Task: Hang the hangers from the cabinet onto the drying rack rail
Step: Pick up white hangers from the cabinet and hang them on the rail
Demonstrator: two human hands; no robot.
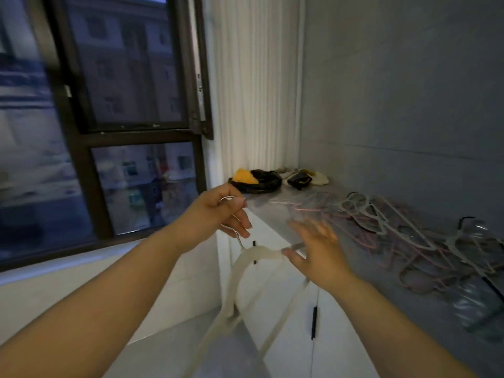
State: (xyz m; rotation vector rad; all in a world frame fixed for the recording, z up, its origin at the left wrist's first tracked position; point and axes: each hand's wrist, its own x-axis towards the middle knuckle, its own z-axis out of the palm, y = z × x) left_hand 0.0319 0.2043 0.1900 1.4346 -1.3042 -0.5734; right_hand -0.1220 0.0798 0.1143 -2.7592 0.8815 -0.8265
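Observation:
My left hand point(219, 214) is shut on the metal hook of a white hanger point(240, 279), which dangles below it in front of the cabinet. My right hand point(317, 248) is blurred, fingers spread, with its thumb touching the hanger's shoulder; it grips nothing. A tangled pile of hangers point(395, 233), pink and white, lies on the grey cabinet top point(362, 293) to the right. The drying rack rail is not in view.
The white cabinet doors point(289, 323) with black handles stand below the top. Dark bags and an orange item point(255, 180) sit at the far corner by a white curtain point(256, 83). A dark-framed window point(90, 132) fills the left, with a white sill below it.

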